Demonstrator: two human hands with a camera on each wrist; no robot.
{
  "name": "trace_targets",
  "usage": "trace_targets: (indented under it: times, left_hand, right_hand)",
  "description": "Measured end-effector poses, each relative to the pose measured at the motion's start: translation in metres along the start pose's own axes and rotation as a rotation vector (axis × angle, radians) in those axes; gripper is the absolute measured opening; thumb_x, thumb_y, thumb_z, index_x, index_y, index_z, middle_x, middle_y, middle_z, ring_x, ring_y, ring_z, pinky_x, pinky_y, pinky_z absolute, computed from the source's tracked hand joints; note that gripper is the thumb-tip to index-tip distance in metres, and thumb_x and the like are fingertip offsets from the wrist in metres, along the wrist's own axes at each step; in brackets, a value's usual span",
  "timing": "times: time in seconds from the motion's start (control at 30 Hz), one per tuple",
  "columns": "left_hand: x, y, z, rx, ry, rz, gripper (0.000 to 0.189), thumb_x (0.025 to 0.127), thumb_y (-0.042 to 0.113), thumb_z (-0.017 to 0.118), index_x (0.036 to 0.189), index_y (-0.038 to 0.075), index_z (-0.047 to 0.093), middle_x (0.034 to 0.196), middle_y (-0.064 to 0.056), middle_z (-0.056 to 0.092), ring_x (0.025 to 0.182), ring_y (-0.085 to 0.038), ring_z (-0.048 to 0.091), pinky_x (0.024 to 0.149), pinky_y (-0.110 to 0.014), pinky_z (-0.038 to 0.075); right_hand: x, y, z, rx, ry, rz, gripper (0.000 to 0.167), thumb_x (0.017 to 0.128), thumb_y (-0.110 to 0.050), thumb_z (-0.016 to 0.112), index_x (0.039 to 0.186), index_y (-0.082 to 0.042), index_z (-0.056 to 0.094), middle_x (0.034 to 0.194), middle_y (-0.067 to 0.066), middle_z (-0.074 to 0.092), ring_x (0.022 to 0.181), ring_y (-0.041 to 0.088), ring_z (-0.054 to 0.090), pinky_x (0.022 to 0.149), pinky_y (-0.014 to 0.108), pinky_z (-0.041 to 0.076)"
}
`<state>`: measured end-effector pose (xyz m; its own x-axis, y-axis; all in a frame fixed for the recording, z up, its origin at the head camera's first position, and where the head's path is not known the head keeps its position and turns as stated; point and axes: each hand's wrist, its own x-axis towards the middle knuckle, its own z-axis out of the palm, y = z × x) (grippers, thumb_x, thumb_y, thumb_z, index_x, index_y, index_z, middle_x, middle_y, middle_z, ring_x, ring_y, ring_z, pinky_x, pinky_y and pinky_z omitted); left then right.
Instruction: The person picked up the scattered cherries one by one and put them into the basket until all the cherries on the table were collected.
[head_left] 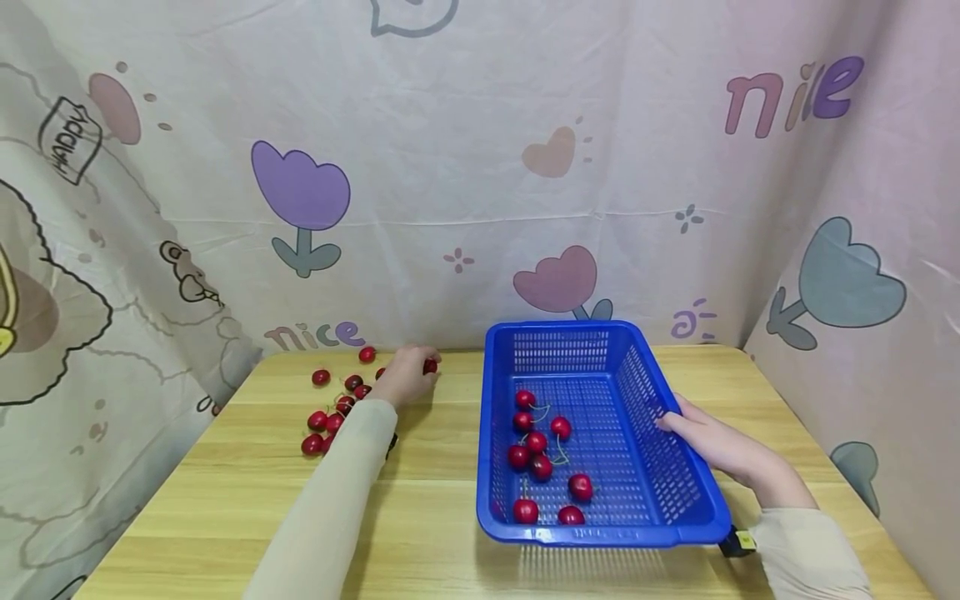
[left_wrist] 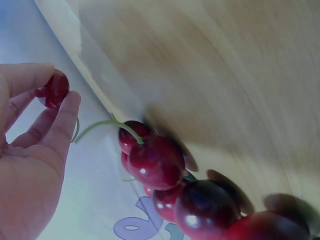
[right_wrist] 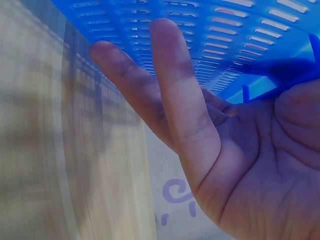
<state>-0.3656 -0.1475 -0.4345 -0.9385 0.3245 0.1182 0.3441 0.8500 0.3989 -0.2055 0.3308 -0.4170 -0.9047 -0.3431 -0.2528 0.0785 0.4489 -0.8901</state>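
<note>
My left hand [head_left: 405, 375] pinches one cherry [left_wrist: 56, 89] at the fingertips, near the table's far edge and to the left of the basket [head_left: 600, 536]; a thin green stem hangs just below those fingers, though I cannot tell whether it belongs to this fruit. The skin looks smooth and glossy, so a slack pinch could let it slip, and pressing too hard could bruise it; dropped here, it might roll to the foot of the cloth [head_left: 450, 108], since the table [head_left: 225, 517] shows no raised lip.

The loose cherries [head_left: 317, 421] lie bunched beside my left forearm, several touching; a low wrist or a dragging sleeve could scatter them.

My right hand [head_left: 708, 437] grips the basket by its right side, thumb over the rim, two fingers stretched along the slotted outside; whether the base sits fully on the table I cannot tell. A tug or a twist at that one side might tip it, because nothing steadies the opposite wall; the cherries inside [head_left: 536, 442], gathered mostly toward the left and near end, would then roll and knock together; their long stems could also catch in the slots and tear if the basket were jolted.
</note>
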Motion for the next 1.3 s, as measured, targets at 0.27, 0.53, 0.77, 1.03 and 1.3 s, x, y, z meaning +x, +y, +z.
trace_targets:
  times: [0.27,0.53,0.77,1.03,1.3]
  left_hand:
    - [-0.004,0.007,0.001,-0.026,0.028,0.044,0.030,0.100,0.006,0.073,0.129,0.002,0.072,0.128,-0.021,0.070,0.120,-0.038,0.066,0.105,-0.053,0.058]
    - [-0.013,0.019,-0.004,-0.049,0.069,0.108,0.031,0.099,0.007,0.074,0.130,0.006,0.073,0.130,-0.018,0.071,0.120,-0.037,0.068,0.104,-0.052,0.059]
    - [-0.022,0.044,-0.010,-0.163,0.087,0.173,0.028,0.100,0.006,0.074,0.128,0.007,0.073,0.127,-0.015,0.071,0.117,-0.032,0.071,0.100,-0.044,0.063]
    - [-0.032,0.072,-0.020,-0.225,0.102,0.225,0.027,0.101,0.006,0.074,0.128,0.008,0.074,0.128,-0.012,0.071,0.119,-0.028,0.070,0.099,-0.040,0.064]
    - [-0.043,0.096,-0.031,-0.249,0.109,0.307,0.028,0.100,0.006,0.075,0.128,0.006,0.074,0.129,-0.010,0.070,0.118,-0.027,0.071,0.100,-0.041,0.063]
  right_hand:
    - [0.001,0.001,-0.001,0.004,0.000,-0.001,0.080,0.114,-0.027,0.042,0.172,-0.014,-0.011,0.153,0.045,0.039,0.107,0.034,0.075,0.084,0.053,0.067]
    - [0.001,0.001,-0.001,0.001,-0.005,-0.004,0.080,0.114,-0.026,0.042,0.172,-0.015,-0.012,0.155,0.046,0.037,0.108,0.035,0.074,0.085,0.054,0.067]
    - [0.002,0.002,-0.001,-0.004,-0.005,-0.002,0.080,0.114,-0.027,0.041,0.172,-0.015,-0.013,0.153,0.045,0.039,0.107,0.035,0.074,0.085,0.053,0.067]
    - [0.001,0.002,-0.001,-0.017,0.000,0.000,0.080,0.114,-0.027,0.042,0.172,-0.014,-0.012,0.156,0.045,0.036,0.111,0.035,0.073,0.087,0.054,0.067]
    - [0.000,0.001,-0.001,-0.012,-0.002,-0.004,0.081,0.113,-0.027,0.042,0.172,-0.014,-0.012,0.155,0.045,0.036,0.110,0.035,0.073,0.086,0.054,0.067]
